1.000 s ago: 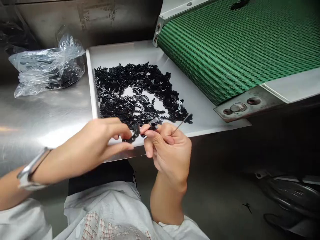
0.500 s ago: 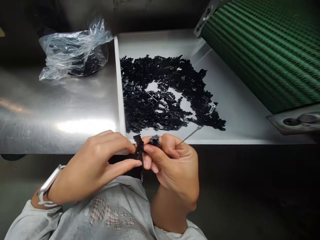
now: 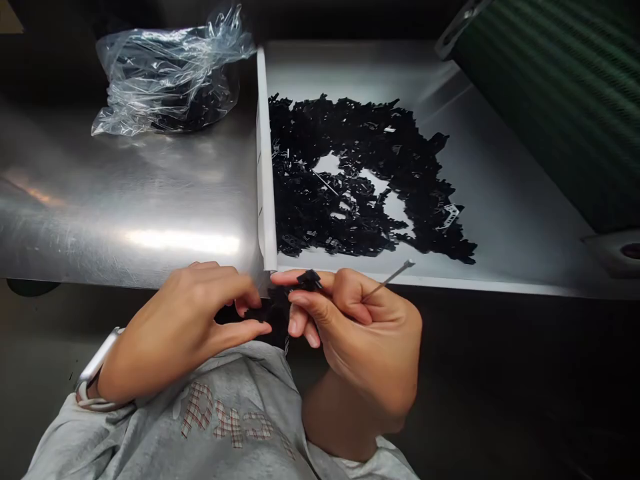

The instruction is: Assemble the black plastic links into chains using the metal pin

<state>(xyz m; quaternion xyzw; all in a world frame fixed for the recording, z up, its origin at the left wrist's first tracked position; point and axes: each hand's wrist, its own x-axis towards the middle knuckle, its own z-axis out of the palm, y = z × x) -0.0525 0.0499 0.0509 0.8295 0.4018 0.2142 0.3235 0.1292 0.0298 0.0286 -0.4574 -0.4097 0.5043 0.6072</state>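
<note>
My right hand (image 3: 367, 333) is closed, pinching a small black plastic part (image 3: 309, 280) between thumb and index finger. A thin grey stick (image 3: 390, 279) with a small wider tip pokes out from its curled fingers. My left hand (image 3: 195, 327) is beside it, thumb and index finger closed round another dark plastic piece (image 3: 257, 313). That piece reaches toward my right fingertips against a dark background, so its outline and whether the two parts touch are hard to make out. Just beyond my hands, many black plastic parts (image 3: 350, 127) lie heaped in a white tray (image 3: 500, 233).
A clear plastic bag (image 3: 170, 80) with dark contents sits on the metal table (image 3: 125, 193) at the left. The tray's raised white side (image 3: 267, 167) divides it from the table. A green ribbed belt (image 3: 550, 100) slopes over the tray's right side.
The dark piece in my left fingers has tipped from upright to lying more sideways and lower. My right hand keeps its part and stick. The whole view has shifted slightly.
</note>
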